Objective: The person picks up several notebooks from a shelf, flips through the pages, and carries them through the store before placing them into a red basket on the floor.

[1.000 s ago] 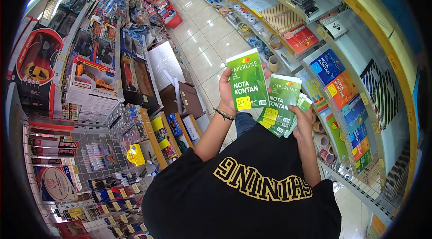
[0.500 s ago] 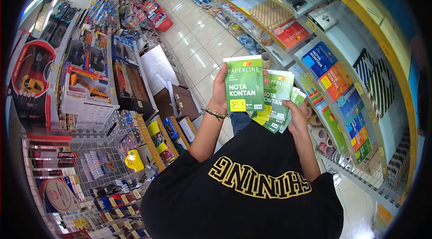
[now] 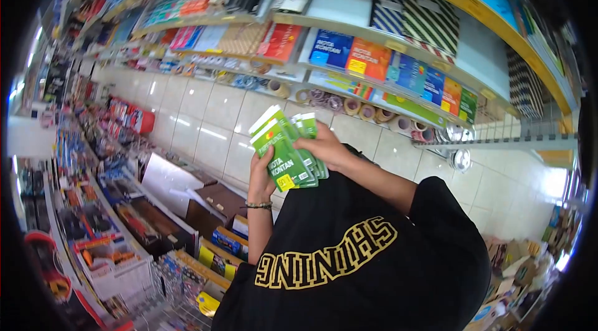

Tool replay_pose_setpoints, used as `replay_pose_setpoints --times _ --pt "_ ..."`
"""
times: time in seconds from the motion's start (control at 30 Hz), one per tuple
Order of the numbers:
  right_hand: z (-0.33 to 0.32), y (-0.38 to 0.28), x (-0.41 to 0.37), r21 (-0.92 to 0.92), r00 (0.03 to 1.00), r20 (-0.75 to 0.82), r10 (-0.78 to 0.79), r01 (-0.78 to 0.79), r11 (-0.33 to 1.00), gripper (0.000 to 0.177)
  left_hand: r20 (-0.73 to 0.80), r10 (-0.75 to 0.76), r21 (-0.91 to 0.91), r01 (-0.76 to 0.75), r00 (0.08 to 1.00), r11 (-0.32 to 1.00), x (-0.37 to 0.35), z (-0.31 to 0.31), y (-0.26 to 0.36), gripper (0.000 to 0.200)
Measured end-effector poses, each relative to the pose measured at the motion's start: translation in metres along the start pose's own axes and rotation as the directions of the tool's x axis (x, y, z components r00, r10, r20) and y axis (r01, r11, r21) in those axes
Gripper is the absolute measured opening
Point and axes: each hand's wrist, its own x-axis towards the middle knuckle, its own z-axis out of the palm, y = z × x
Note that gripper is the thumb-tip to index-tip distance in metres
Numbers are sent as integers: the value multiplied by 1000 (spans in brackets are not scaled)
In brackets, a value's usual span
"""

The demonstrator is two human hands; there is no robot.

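Observation:
My left hand (image 3: 259, 178), with a beaded bracelet at its wrist, is closed on the left edge of a green "Paperline Nota Kontan" receipt book (image 3: 280, 166). Several more receipt books (image 3: 308, 120) in the same green overlap behind it, fanned toward the right. Around that fanned stack my right hand (image 3: 329, 148) is closed, its thumb across the fronts. Both hands meet close together in front of the black shirt (image 3: 386, 281), and the fingers behind the books are hidden.
Shelves (image 3: 398, 44) ahead carry blue receipt books (image 3: 329, 49), orange receipt books (image 3: 369, 58) and striped notebooks (image 3: 430, 16). Tape rolls (image 3: 367, 112) line the bottom shelf. Boxed toys (image 3: 112, 250) fill the left side, with a tiled floor (image 3: 205, 113) between. Cardboard boxes (image 3: 514, 268) lie at right.
My view has turned right toward the shelves. The single book in my left hand, earlier held apart at the front, now overlaps the stack in my right hand, and both hands are closer together.

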Motion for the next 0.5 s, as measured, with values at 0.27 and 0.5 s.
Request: replay_pose_setpoints --times 0.27,0.5 --pt "21 -21 -4 -459 998 2 -56 51 887 53 195 -29 -182 65 980 981 7 -8 -13 48" --pt "38 -12 21 -553 950 256 -177 294 779 83 115 -54 -365 93 992 926 10 -26 -31 58"
